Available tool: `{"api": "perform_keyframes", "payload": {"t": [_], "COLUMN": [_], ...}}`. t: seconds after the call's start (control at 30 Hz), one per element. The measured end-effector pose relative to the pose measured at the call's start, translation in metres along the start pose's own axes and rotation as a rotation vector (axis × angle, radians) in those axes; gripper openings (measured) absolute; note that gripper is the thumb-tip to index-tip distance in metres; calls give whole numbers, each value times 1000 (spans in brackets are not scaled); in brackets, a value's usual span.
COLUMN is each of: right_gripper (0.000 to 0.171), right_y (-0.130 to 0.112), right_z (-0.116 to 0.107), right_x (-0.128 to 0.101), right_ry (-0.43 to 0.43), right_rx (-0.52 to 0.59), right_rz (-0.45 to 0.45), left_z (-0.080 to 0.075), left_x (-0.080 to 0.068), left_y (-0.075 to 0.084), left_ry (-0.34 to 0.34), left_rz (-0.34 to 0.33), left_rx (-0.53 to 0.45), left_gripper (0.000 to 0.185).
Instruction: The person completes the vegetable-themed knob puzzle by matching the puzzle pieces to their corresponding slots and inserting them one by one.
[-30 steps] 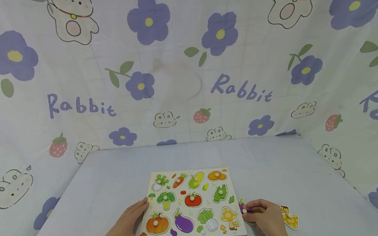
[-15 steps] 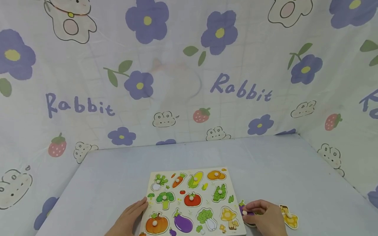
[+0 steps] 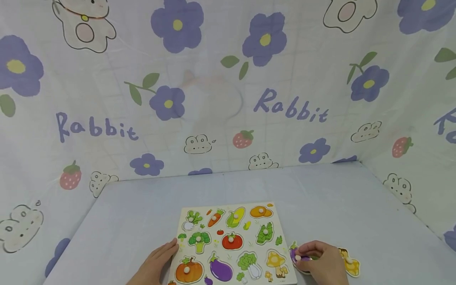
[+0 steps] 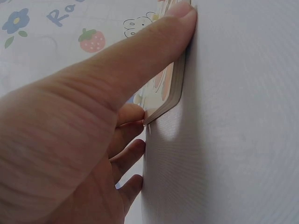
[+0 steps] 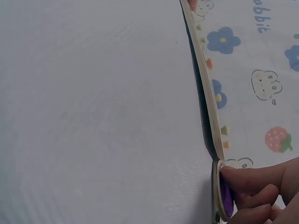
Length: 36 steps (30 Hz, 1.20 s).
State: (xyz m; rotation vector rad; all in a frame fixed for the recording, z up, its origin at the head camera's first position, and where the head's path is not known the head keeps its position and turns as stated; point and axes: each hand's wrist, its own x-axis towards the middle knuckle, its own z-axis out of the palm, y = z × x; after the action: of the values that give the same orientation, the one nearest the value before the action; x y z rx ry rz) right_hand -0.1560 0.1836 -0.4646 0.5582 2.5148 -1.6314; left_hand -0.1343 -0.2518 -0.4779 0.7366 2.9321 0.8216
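A vegetable puzzle board [image 3: 246, 259] lies on the table; the straight fingers of my left hand [image 3: 158, 259] rest against its left edge. The left wrist view has the thumb [image 4: 159, 44] stretched along the board. Beside the board's right edge, my right hand [image 3: 322, 261] pinches an eggplant puzzle piece [image 3: 294, 253] between thumb and index finger, near its pale knob. A bit of green shows under those fingers, mostly hidden. Just right of this hand lies a yellow mushroom puzzle piece [image 3: 352, 266], partly covered. In the right wrist view the eggplant piece [image 5: 226, 196] appears edge-on by the board.
Knobbed pieces such as the tomato [image 3: 232, 240], pumpkin [image 3: 189, 270] and broccoli [image 3: 199, 240] sit in the board. The eggplant, bok choy and mushroom pictures on it carry no knobs. A printed cloth [image 3: 213, 99] hangs behind the pale table [image 3: 142, 213].
The eggplant piece has shifted slightly right and toward me under my right hand. My left hand keeps its place on the board's edge.
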Motion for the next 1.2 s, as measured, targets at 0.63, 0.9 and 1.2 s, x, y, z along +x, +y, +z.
{"api": "perform_keyframes", "payload": {"t": [0.63,0.9,1.2], "right_gripper": [24,26,28], "right_y": [-15,-22,-31], "right_z": [-1,5,15], "right_x": [-3,-2,0], "right_ry": [-24,-31,-60], "right_rx": [89,147,201], "right_rz": [-104,-116,-106], "left_z": [1,-1,-1], "left_x": [0,0,1], "left_y": [-2,-1,0], "left_ry": [12,-3,-8], "left_rz": [19,1,-6], "left_rx": [-16,-15,-17], "left_gripper": [95,95,96]}}
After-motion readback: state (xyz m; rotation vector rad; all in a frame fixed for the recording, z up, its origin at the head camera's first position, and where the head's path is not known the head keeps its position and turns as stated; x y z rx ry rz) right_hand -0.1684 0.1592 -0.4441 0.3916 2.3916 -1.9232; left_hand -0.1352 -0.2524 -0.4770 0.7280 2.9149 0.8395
